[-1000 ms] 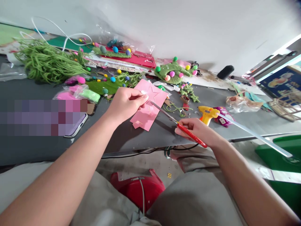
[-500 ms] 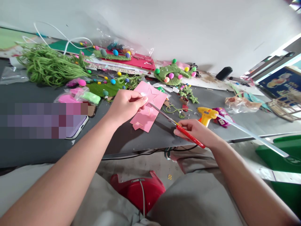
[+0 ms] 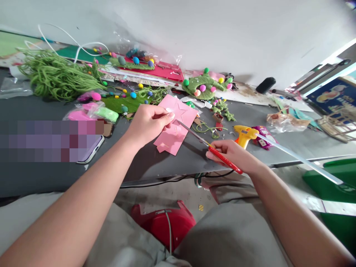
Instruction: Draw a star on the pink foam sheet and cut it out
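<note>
Hardly any movement since the earlier frame: only a slight upward slip of everything in view, both hands posed just as before. At the centre, slantwise over the dark table [image 3: 194, 157], one pink card [image 3: 178, 136] with a star outline [image 3: 181, 112] near its far end. Across it, one pair of scissors [image 3: 222, 157], red handles toward the person, blades looking nearly together, tips over the card. Clamped around those handles, the right hand [image 3: 232, 150]; thumb and forefinger of the left hand [image 3: 148, 121] pressed together in front of the card, just beside the blade tips. Cannot tell a pinched scrap from the card's own edge.

Step in hand, by the look of it: fine snipping close to the pinch. Next move seemingly in need of a steady left grip, with blade tips kept clear of it.

Farther right: one yellow glue gun [image 3: 244, 136], one clear glue stick [image 3: 300, 158] jutting from its back, one purple packet [image 3: 264, 139] just beside. Beyond the card: one green wreath [image 3: 194, 82], eight coloured balls counted on it. Off left: one phone [image 3: 94, 148], partly masked, and one heap of green yarn [image 3: 59, 78]. Below, between the knees: one red stool [image 3: 155, 222].
</note>
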`<state>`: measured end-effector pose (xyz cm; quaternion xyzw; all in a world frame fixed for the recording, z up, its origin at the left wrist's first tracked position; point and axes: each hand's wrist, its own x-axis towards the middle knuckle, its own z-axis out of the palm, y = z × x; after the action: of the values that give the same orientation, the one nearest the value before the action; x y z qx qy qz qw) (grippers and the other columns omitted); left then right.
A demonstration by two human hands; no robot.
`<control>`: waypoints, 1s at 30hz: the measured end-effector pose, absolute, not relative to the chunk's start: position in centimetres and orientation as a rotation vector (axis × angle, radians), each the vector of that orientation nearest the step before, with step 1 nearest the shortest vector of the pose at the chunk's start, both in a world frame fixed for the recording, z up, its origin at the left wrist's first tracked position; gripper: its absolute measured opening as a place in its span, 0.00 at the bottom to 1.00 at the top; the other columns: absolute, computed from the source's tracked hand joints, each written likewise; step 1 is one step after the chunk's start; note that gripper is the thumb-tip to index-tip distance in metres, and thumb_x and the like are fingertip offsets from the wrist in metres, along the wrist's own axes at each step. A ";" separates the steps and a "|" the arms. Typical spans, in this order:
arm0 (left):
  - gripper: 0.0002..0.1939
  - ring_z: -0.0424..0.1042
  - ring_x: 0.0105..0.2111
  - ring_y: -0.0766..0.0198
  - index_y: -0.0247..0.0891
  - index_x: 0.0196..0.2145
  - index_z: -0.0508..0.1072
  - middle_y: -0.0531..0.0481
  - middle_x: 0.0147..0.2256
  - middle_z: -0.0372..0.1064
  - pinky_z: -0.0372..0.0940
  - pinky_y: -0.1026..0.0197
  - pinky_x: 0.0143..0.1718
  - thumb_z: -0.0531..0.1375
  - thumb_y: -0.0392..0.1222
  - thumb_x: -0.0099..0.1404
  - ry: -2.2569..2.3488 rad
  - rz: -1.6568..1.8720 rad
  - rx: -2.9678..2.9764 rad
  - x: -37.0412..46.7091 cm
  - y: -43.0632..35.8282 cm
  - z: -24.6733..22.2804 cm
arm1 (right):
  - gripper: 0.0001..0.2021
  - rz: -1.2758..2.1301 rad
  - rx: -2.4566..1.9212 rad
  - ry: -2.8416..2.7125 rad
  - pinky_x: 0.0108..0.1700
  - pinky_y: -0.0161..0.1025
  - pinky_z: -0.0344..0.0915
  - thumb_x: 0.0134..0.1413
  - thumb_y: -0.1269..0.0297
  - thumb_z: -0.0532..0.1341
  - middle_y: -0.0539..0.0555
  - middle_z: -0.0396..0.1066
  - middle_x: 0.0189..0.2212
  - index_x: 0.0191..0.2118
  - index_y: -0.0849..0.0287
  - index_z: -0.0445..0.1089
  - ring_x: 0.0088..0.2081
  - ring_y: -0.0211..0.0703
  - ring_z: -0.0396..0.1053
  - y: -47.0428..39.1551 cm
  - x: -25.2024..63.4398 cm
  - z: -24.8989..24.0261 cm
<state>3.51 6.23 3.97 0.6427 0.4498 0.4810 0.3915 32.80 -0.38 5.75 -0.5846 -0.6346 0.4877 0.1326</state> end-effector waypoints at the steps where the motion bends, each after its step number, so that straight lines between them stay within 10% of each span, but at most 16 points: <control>1: 0.10 0.70 0.23 0.66 0.40 0.25 0.81 0.52 0.23 0.75 0.65 0.61 0.27 0.67 0.43 0.64 1.144 1.220 1.634 3.5 6.2 4.0 | 0.27 1.414 -1.695 -1.843 0.26 0.35 0.42 0.50 0.44 0.75 0.43 0.53 0.20 0.27 0.57 0.61 0.24 0.32 0.48 -0.4 32.8 5.8; 30: 0.09 0.71 0.22 0.65 0.40 0.25 0.82 0.49 0.23 0.75 0.66 0.61 0.25 0.68 0.42 0.63 1.106 1.262 1.575 3.7 6.3 3.5 | 0.29 1.390 -1.676 -1.870 0.26 0.36 0.43 0.51 0.42 0.74 0.43 0.54 0.20 0.26 0.56 0.58 0.23 0.33 0.49 -0.3 33.1 5.3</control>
<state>3.74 6.28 3.52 0.6249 0.4387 0.5008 0.4078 33.11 -0.33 5.29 -0.5787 -0.6455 0.4797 0.1353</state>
